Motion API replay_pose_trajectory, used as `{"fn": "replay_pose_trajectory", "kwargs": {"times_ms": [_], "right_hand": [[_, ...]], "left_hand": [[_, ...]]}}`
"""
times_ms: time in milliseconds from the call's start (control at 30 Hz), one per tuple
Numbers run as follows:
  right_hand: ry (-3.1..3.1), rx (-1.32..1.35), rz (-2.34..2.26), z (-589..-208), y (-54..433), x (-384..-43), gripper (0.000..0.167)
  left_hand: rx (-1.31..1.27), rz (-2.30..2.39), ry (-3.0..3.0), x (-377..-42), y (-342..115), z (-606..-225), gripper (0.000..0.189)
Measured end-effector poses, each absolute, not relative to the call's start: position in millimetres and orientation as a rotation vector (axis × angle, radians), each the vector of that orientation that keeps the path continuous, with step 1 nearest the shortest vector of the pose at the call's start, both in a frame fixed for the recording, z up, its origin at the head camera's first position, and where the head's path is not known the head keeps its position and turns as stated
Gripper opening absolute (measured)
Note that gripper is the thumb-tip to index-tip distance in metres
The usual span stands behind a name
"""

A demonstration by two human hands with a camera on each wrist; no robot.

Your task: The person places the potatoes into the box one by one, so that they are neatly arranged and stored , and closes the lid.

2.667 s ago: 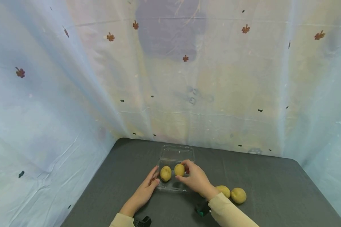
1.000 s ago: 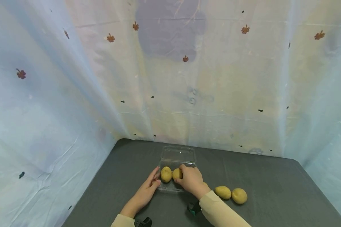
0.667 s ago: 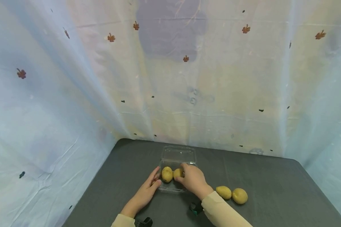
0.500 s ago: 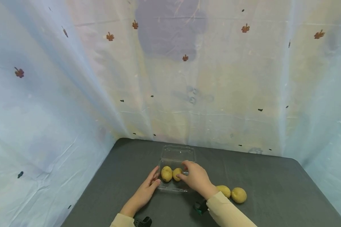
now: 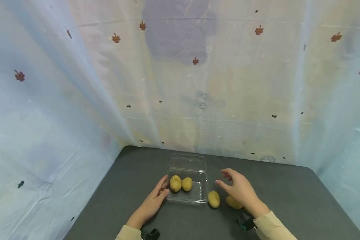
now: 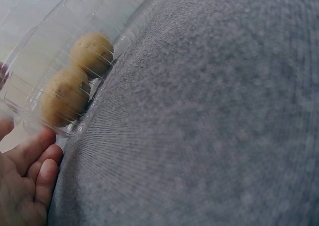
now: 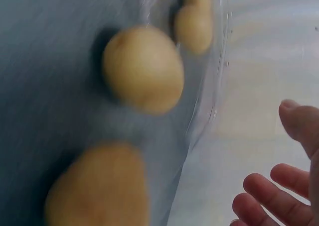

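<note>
Two yellow potatoes lie side by side in the left half of a clear plastic clamshell container (image 5: 187,200), whose lid (image 5: 188,162) is folded back. They are the left potato (image 5: 175,183) and the right potato (image 5: 187,184). My left hand (image 5: 152,202) touches the container's left side, fingers mostly straight, thumb at the near corner. Holding nothing, my right hand (image 5: 241,188) hovers to the right of the container with thumb and fingers spread. Below it on the table are a potato (image 5: 213,199) beside the container and another potato (image 5: 234,202), partly hidden by the hand.
A dark grey cloth-covered table (image 5: 150,163) carries everything. A pale patterned curtain (image 5: 174,130) hangs behind and along both sides. Black straps are on both wrists, the left strap (image 5: 151,234) near the front edge of the view.
My right hand has let go of the right potato inside the container and moved right, over the loose potatoes. That potato now sits against the left one. My left hand has stayed put.
</note>
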State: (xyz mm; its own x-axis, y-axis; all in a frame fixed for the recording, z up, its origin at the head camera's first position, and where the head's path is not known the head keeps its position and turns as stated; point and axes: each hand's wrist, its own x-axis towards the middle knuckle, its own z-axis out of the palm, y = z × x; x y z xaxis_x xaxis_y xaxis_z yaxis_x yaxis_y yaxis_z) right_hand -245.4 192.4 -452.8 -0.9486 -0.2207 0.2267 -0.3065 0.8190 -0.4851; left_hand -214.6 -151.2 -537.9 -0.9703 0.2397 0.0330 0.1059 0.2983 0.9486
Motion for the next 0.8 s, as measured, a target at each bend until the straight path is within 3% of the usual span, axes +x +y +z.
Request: {"fn": "replay_pose_trajectory", "kwargs": {"times_ms": [633,800], "right_hand": [[-3.004,0.268,0.895,-470.6,274.7,-221.5,0.074],[-3.050,0.189,1.107,-481.1,286.9,-216.9,0.068]], "left_hand": [[0.324,1.765,2.420,-217.3,-152.2,-541.7,0.061],[0.329,1.773,2.410,-217.1,-152.0,-543.1,0.061]]}}
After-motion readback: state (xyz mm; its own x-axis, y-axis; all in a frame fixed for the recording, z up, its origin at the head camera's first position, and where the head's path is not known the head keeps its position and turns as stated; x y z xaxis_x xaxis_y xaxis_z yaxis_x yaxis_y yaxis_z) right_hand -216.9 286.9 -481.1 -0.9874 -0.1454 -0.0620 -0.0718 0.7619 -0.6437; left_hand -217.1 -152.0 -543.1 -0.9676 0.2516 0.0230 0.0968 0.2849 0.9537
